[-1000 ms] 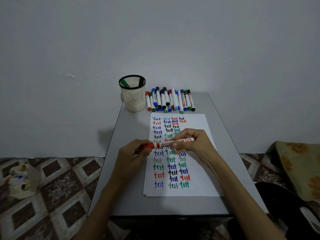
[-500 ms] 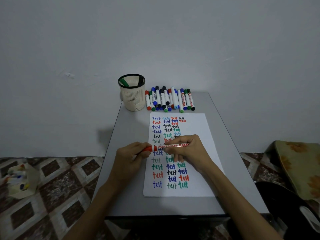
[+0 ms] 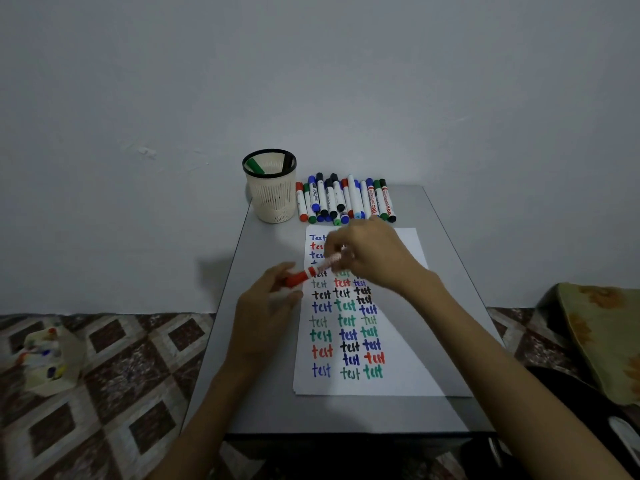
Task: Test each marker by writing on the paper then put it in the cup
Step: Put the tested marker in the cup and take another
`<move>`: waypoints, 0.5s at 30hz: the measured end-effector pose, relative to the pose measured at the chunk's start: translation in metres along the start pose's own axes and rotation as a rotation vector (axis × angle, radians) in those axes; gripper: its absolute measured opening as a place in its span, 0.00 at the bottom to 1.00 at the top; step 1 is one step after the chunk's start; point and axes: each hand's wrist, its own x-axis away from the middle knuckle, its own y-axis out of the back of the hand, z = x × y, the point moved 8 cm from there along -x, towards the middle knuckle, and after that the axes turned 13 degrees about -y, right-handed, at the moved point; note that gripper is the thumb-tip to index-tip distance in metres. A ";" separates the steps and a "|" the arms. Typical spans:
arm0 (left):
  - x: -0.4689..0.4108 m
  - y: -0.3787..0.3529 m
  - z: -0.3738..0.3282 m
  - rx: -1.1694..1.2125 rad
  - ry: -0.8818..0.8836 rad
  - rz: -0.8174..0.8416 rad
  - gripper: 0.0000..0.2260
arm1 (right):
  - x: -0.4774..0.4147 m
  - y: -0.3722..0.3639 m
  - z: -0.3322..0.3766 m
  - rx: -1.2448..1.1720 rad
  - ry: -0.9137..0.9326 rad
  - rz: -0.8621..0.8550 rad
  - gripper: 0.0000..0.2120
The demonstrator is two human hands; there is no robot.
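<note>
A red whiteboard marker with its red cap on lies slanted over the paper's left edge. My right hand grips its white barrel, blurred with motion. My left hand has its fingertips curled at the cap's end. The paper carries several rows of "test" in blue, red, black and green. A cream mesh cup with a black rim stands at the table's far left and holds a green marker. A row of several capped markers lies to the right of the cup.
The small grey table stands against a pale wall. Patterned floor tiles lie on the left, with a crumpled stained cloth. A floral cushion and a dark object sit to the right.
My right hand has risen and moved away from me toward the marker row, tilting the red marker's barrel up. My left hand has stayed almost in place at the cap.
</note>
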 end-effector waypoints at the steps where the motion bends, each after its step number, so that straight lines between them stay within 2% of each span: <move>1: 0.001 -0.004 0.006 -0.022 0.042 0.021 0.21 | -0.013 0.005 0.000 0.008 -0.012 -0.022 0.05; 3: 0.003 -0.010 0.018 -0.038 0.138 0.057 0.27 | -0.042 0.021 -0.007 -0.071 -0.079 -0.111 0.06; 4: 0.004 -0.013 0.023 -0.060 0.149 0.085 0.26 | -0.056 0.032 -0.010 -0.160 -0.114 -0.171 0.09; 7: 0.005 -0.027 0.023 -0.256 0.053 0.254 0.23 | -0.089 0.067 -0.007 -0.510 -0.114 -0.378 0.25; 9: 0.005 -0.030 0.023 -0.334 0.015 0.299 0.23 | -0.107 0.082 0.002 -0.668 -0.081 -0.502 0.36; 11: 0.005 -0.031 0.024 -0.343 0.018 0.303 0.22 | -0.125 0.085 0.010 -0.738 -0.097 -0.562 0.37; 15: 0.005 -0.032 0.024 -0.348 0.011 0.302 0.22 | -0.149 0.069 0.029 -0.767 -0.052 -0.556 0.38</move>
